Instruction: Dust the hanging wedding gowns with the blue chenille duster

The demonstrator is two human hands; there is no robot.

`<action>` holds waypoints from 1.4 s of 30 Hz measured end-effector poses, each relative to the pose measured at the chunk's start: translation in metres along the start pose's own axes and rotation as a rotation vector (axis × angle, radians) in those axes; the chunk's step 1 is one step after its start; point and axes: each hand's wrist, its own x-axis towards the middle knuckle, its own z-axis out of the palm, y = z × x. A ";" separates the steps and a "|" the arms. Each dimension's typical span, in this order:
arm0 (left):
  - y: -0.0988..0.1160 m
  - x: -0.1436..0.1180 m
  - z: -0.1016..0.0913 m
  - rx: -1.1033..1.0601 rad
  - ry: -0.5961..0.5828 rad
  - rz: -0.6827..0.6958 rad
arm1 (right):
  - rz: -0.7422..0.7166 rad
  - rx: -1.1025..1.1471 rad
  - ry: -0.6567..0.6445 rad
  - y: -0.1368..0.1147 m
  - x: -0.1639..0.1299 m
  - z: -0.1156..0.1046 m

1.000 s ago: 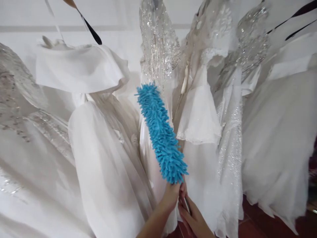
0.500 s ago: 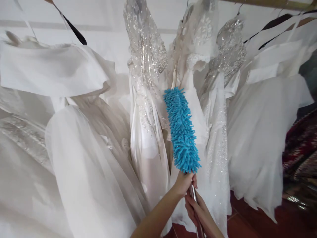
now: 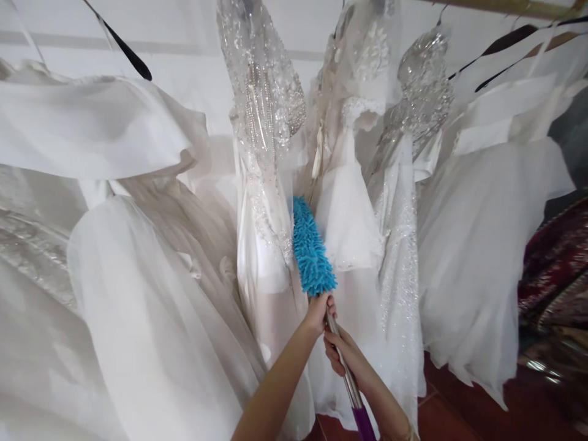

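The duster (image 3: 311, 250) has dropped lower and slid in between the beaded dress (image 3: 266, 184) and the lace dress (image 3: 349, 208), half hidden now. Left hand (image 3: 318, 312) is closed round the pole (image 3: 342, 361) just under the head, right hand (image 3: 342, 355) wrapped lower down. It looks like dusting between gowns.

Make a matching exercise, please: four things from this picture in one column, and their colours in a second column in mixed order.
Things:
1. duster head
2. pole
3. pole grip
4. hanger

Colours:
a. purple
b. black
c. blue
d. silver

Pairs: 1-c, 2-d, 3-a, 4-b

The left hand and right hand both hold the pole.
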 end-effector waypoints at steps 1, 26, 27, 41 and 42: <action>-0.003 0.003 -0.004 -0.016 0.031 -0.027 | 0.018 0.003 -0.010 0.003 0.002 0.000; -0.103 0.001 -0.054 -0.069 0.182 -0.459 | 0.090 -0.229 0.164 0.119 -0.010 -0.039; -0.102 -0.002 -0.052 -0.071 0.161 -0.460 | 0.067 -0.254 0.189 0.119 -0.012 -0.038; -0.025 -0.040 -0.012 -0.102 -0.149 -0.172 | -0.064 -0.284 0.160 0.031 -0.045 0.002; -0.020 -0.043 -0.007 -0.089 -0.163 -0.158 | -0.063 -0.287 0.152 0.025 -0.048 0.003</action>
